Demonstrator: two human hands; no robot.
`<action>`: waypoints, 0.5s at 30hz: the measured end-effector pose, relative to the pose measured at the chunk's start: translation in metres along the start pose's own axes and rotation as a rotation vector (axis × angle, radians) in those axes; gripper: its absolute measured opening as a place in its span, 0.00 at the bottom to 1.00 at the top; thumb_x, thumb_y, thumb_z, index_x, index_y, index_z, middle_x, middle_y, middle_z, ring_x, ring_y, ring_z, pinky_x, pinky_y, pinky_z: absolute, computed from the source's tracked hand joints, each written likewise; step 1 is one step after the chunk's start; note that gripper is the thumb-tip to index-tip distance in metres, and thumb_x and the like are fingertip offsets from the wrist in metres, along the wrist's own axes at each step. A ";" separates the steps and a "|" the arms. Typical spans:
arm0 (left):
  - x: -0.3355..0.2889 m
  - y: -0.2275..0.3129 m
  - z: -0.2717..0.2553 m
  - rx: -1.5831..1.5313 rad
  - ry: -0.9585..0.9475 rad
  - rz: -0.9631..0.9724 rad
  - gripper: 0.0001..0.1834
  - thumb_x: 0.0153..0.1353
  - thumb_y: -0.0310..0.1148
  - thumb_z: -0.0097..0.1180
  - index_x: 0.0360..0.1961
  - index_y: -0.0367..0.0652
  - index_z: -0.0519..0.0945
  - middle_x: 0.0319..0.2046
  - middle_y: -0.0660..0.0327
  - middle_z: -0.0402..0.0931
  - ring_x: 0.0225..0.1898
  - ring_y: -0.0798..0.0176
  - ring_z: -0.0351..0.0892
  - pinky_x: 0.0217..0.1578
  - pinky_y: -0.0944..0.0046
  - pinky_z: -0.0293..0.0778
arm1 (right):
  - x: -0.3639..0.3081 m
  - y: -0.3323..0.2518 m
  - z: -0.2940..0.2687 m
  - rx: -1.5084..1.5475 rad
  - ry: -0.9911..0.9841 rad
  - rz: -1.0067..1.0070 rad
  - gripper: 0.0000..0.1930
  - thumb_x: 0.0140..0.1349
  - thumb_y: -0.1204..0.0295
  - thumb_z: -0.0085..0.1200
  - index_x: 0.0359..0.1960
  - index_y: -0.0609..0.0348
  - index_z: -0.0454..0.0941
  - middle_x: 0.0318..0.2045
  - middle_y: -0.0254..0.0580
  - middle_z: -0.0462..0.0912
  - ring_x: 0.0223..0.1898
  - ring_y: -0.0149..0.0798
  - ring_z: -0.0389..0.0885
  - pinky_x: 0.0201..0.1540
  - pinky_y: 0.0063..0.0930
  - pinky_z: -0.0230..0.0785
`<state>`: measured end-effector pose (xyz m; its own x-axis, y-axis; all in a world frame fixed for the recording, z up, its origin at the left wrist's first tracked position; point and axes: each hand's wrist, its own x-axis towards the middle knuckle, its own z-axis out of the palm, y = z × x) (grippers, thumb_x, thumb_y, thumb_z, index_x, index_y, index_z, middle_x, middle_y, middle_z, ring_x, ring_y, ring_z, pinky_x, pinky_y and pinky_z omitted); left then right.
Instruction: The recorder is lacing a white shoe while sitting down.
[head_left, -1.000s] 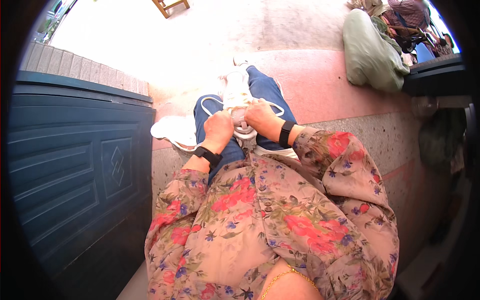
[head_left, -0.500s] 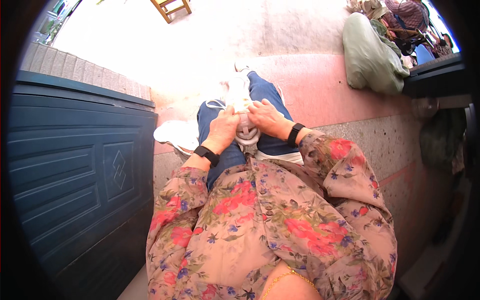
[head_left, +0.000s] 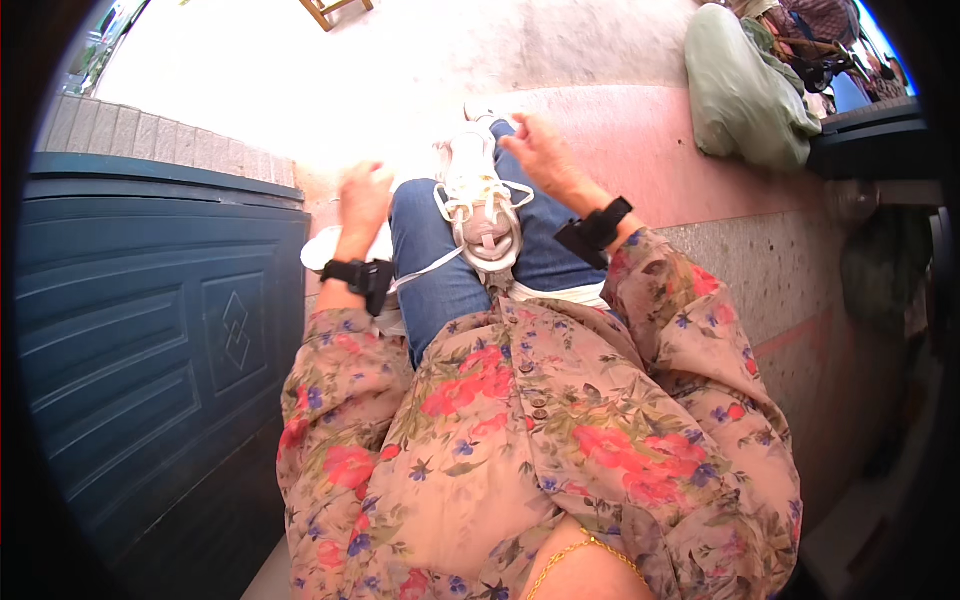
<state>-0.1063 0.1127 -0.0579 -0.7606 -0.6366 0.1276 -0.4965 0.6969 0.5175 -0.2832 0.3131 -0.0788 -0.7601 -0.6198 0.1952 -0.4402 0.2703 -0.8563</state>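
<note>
A white sneaker (head_left: 490,232) with a pinkish-grey toe rests between my jeans-clad thighs, its toe toward me. White laces (head_left: 443,203) bow out in loose loops at both sides, and one strand trails across my left thigh. My left hand (head_left: 364,198) is raised to the left of the sneaker, fingers curled in and slightly blurred. Beyond the shoe's right side, my right hand (head_left: 548,160) has thumb and forefinger bent together. Against the bright floor I cannot make out what either hand pinches. Another white shoe (head_left: 320,248) lies partly hidden behind my left forearm.
A blue panelled door (head_left: 150,320) stands close on my left. At the far right sits a pale green stuffed sack (head_left: 740,95), with bags and a person behind it. The legs of a wooden stool (head_left: 335,10) show at the top. Pink and grey floor (head_left: 640,150) stretches ahead.
My hands have left the top of the sneaker and moved apart, outward and away from me. The laces and toe are now uncovered, and a strand lies over my left thigh.
</note>
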 end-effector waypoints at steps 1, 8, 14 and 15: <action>-0.008 -0.022 -0.014 0.151 0.005 -0.014 0.15 0.48 0.33 0.58 0.38 0.40 0.76 0.35 0.50 0.75 0.41 0.49 0.73 0.43 0.56 0.69 | -0.005 0.006 -0.013 -0.001 0.000 0.010 0.08 0.53 0.69 0.52 0.26 0.61 0.77 0.32 0.52 0.77 0.30 0.47 0.75 0.36 0.36 0.67; -0.086 -0.164 -0.064 0.483 -0.095 -0.412 0.18 0.47 0.37 0.56 0.38 0.39 0.75 0.38 0.45 0.73 0.40 0.44 0.73 0.40 0.51 0.69 | -0.103 0.005 -0.039 -0.398 -0.682 -0.057 0.09 0.50 0.64 0.53 0.25 0.54 0.80 0.24 0.43 0.79 0.33 0.45 0.77 0.37 0.38 0.66; -0.107 -0.204 -0.048 0.138 -0.073 -0.527 0.09 0.49 0.28 0.42 0.23 0.31 0.72 0.12 0.57 0.70 0.10 0.65 0.67 0.11 0.65 0.62 | -0.129 -0.008 0.005 -0.752 -0.745 -0.497 0.08 0.43 0.64 0.54 0.13 0.50 0.75 0.17 0.33 0.75 0.27 0.37 0.71 0.33 0.34 0.57; -0.099 -0.188 -0.045 0.115 -0.091 -0.555 0.09 0.49 0.27 0.42 0.23 0.31 0.72 0.13 0.57 0.70 0.11 0.65 0.67 0.11 0.66 0.62 | -0.129 -0.008 0.010 -0.820 -0.764 -0.507 0.07 0.42 0.65 0.54 0.13 0.51 0.75 0.16 0.34 0.74 0.27 0.37 0.71 0.33 0.35 0.56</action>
<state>0.0813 0.0296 -0.1294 -0.4029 -0.8902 -0.2127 -0.8703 0.3007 0.3900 -0.1767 0.3841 -0.1017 -0.0623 -0.9871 -0.1476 -0.9838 0.0857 -0.1575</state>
